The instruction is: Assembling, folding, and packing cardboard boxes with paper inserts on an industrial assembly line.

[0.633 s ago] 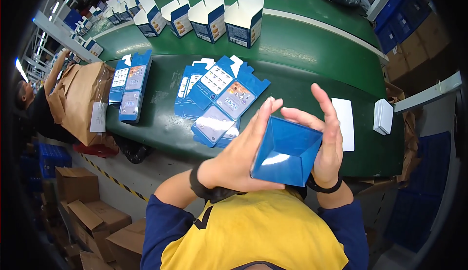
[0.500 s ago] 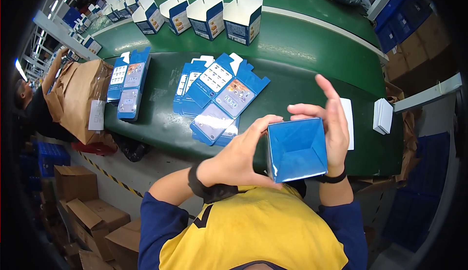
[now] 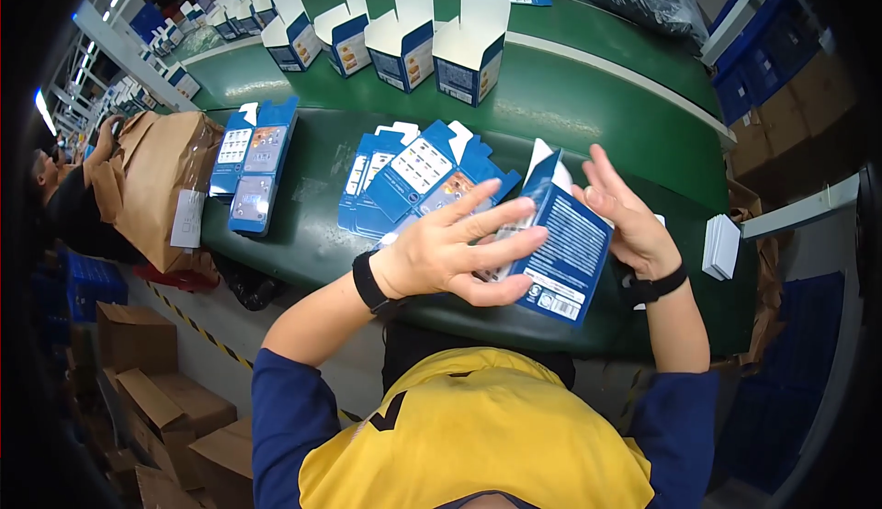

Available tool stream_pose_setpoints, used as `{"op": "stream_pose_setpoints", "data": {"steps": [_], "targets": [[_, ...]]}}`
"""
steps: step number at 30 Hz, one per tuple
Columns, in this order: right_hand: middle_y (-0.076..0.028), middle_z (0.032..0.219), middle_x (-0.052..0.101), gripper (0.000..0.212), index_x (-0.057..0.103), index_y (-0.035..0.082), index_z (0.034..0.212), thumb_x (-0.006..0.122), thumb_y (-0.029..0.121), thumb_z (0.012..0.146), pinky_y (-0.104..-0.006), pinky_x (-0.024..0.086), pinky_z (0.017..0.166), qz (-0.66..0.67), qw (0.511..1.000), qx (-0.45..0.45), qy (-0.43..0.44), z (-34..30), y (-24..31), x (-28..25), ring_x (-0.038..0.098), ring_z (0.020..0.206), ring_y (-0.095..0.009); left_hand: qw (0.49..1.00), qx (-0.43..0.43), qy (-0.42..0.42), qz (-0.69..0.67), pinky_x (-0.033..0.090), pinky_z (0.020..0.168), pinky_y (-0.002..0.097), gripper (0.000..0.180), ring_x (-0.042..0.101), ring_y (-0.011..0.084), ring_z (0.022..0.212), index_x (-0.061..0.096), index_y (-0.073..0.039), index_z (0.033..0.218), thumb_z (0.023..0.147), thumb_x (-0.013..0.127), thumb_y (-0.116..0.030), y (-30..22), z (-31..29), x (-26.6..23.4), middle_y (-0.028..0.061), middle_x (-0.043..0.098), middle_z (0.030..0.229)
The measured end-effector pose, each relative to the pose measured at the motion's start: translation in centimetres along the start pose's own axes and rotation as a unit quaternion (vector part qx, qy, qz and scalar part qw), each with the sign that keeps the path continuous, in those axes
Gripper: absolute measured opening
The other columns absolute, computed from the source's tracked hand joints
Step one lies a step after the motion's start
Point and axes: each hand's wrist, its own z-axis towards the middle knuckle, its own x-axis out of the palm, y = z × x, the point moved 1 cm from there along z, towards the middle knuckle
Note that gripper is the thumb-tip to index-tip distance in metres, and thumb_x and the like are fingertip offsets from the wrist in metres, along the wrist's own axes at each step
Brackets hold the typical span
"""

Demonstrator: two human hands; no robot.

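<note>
A blue printed carton (image 3: 568,256) is tilted between my two hands, above the near part of the green work surface. White flaps (image 3: 542,155) show at its far end, and a side with fine print and a barcode faces up. My left hand (image 3: 469,247) lies against the carton's left side with its fingers spread over it. On the other side, my right hand (image 3: 634,224) holds the upper right edge, thumb near the rim and fingers stretched out. Left of the carton, flattened blue cartons (image 3: 409,174) lie fanned in a pile.
Several opened cartons (image 3: 469,54) stand in a row on the far green belt (image 3: 588,73). Another flat stack (image 3: 253,169) lies at left beside a brown paper-wrapped bundle (image 3: 161,178), with a co-worker (image 3: 73,197) behind it. White cards (image 3: 721,247) rest at the right edge.
The carton has turned from showing its plain blue folded bottom to showing a printed side, with the white flaps pointing away. Both hands have moved a little and shifted their hold.
</note>
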Motion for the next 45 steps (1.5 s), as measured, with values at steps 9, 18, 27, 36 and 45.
{"op": "stream_pose_setpoints", "data": {"steps": [9,18,27,36,45], "targets": [[-0.010,0.129,0.048,0.087,0.020,0.005,0.145,0.074,0.021,0.078,-0.0369,0.041,0.100,0.145,0.983,0.022,0.110,5.6,0.0,4.3,0.048,0.119,-0.022,0.990,-0.055,0.027,0.125,0.042,0.099,0.0504,0.044,0.052,0.0311,0.118,0.044,-0.032,0.111,0.078,0.065,-0.013,4.3,-4.3,-0.7,0.0033,0.054,0.123],[-0.022,0.144,0.026,0.135,-0.021,0.004,0.142,0.086,0.019,0.060,-0.0346,0.023,0.110,-0.372,0.833,-0.341,-0.226,20.1,-0.1,-6.4,0.030,0.132,-0.029,0.788,-0.478,0.339,0.190,0.040,0.078,0.0433,0.107,0.052,0.0298,0.095,0.044,-0.005,0.128,0.042,0.084,-0.055,6.1,-9.6,0.2,0.0131,0.052,0.101],[-0.028,0.145,0.022,0.120,-0.015,-0.003,0.142,0.078,0.023,0.071,-0.0338,0.030,0.106,-0.277,0.906,-0.181,-0.265,16.8,-3.9,-3.7,0.033,0.131,-0.031,0.733,-0.559,0.327,0.209,0.043,0.076,0.0440,0.084,0.056,0.0329,0.093,0.053,-0.002,0.101,0.043,0.085,-0.052,7.7,-9.3,0.2,0.0145,0.056,0.093],[-0.015,0.149,0.018,0.090,0.001,0.001,0.145,0.064,0.010,0.082,-0.0393,0.026,0.108,0.215,0.969,-0.015,-0.124,4.9,-7.7,7.6,0.026,0.135,-0.020,0.784,-0.581,0.168,0.139,0.046,0.077,0.0388,0.056,0.055,0.0328,0.093,0.050,0.001,0.099,0.060,0.084,-0.020,5.0,-7.8,-1.7,0.0158,0.049,0.102],[-0.019,0.110,0.063,0.041,0.056,-0.001,0.120,0.064,0.004,0.080,-0.0327,0.051,0.079,-0.314,0.830,-0.461,0.008,-2.2,-6.3,12.5,0.064,0.096,-0.031,0.741,-0.556,-0.294,-0.237,0.033,0.102,0.0349,0.081,0.045,0.0226,0.119,0.042,0.003,0.125,0.074,0.071,-0.053,-1.5,-4.7,-3.5,0.0137,0.048,0.126]]}}
